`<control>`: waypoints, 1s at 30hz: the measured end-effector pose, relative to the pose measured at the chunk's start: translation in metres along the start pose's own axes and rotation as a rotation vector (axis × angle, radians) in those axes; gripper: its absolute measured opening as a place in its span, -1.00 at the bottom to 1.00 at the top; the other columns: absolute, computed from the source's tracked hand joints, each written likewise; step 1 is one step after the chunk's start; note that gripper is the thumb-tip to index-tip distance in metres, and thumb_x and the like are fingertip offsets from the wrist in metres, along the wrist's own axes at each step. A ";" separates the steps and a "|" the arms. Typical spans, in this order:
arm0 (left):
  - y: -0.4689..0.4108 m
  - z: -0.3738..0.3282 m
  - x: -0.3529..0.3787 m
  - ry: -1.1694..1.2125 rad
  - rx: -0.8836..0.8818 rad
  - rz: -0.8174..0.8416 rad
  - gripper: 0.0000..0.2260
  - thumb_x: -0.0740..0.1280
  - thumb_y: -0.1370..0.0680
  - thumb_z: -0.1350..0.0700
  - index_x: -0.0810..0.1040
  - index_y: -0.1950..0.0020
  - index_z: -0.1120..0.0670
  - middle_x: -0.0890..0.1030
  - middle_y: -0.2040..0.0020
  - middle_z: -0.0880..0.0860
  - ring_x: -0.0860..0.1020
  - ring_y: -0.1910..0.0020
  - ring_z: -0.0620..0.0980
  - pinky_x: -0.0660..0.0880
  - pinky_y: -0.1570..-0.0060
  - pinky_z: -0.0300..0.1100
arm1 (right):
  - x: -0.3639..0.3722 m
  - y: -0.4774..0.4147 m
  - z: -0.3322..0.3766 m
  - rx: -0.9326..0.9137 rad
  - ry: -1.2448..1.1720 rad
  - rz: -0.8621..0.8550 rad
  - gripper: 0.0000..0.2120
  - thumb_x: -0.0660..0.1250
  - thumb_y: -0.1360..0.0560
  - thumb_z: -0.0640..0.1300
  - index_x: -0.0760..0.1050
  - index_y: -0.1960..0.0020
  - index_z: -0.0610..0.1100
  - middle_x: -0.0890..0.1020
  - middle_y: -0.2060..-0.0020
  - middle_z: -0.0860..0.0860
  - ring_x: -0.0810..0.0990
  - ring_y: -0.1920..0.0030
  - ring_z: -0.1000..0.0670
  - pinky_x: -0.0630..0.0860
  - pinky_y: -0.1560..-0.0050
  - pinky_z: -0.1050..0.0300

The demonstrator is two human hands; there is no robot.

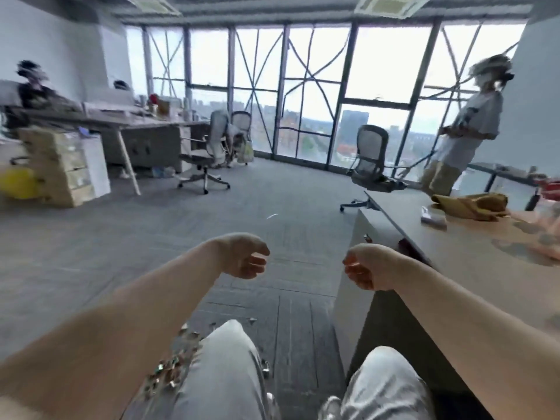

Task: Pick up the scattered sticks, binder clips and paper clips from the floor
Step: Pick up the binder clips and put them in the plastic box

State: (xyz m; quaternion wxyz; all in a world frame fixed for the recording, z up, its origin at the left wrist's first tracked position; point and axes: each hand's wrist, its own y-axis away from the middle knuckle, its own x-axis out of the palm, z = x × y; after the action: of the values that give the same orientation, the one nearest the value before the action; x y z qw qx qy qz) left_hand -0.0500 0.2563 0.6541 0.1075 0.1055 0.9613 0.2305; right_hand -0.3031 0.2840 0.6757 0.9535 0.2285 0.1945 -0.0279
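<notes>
Both hands are held out in front, well apart, the left hand [246,256] and the right hand [367,267] each with fingers loosely curled and nothing in them. A heap of shiny binder clips [169,369] lies on the grey carpet floor [91,253] beside the person's left leg, with a few strays near the knee. The table [454,256] stands at the right. Another person [463,131] stands beyond its far end.

Clips [169,371] lie scattered on the floor [121,237] at lower left; the counter [472,256] stands at right.
</notes>
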 end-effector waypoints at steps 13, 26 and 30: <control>-0.136 0.167 -0.127 0.163 -0.341 -0.391 -0.88 0.19 -0.61 0.21 0.51 0.00 0.19 0.47 0.21 0.09 0.44 0.33 -0.03 0.41 0.33 -0.23 | 0.221 -0.239 -0.085 0.122 0.550 0.319 -0.87 0.15 -0.49 -0.31 0.44 0.19 -0.23 0.46 0.42 -0.09 0.40 0.51 0.00 0.29 0.45 0.26; -0.343 0.461 -0.123 0.007 -0.726 -0.475 -0.75 0.12 -0.53 0.31 0.35 0.30 0.05 0.40 0.23 0.15 0.34 0.28 0.06 0.24 0.24 -0.16 | 0.418 -0.496 -0.158 -0.201 1.042 0.519 -0.76 0.14 -0.55 -0.20 0.54 -0.08 -0.21 0.60 0.05 -0.11 0.54 0.08 -0.09 0.47 0.16 0.16; -0.395 0.501 -0.099 -0.209 -0.766 -0.398 -0.90 0.23 -0.55 0.18 0.46 -0.05 0.06 0.56 0.02 0.09 0.51 0.17 0.13 0.39 0.23 -0.17 | 0.415 -0.545 -0.242 -0.097 1.211 0.605 -0.72 0.17 -0.53 -0.23 0.44 -0.21 -0.23 0.56 -0.09 -0.17 0.51 0.01 -0.13 0.46 0.08 0.11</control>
State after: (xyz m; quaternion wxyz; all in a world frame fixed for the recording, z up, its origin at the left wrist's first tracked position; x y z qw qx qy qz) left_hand 0.1120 0.0978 0.0499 0.2775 -0.1065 0.7922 0.5329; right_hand -0.0840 -0.0804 0.0860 0.6515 0.2051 0.6227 0.3818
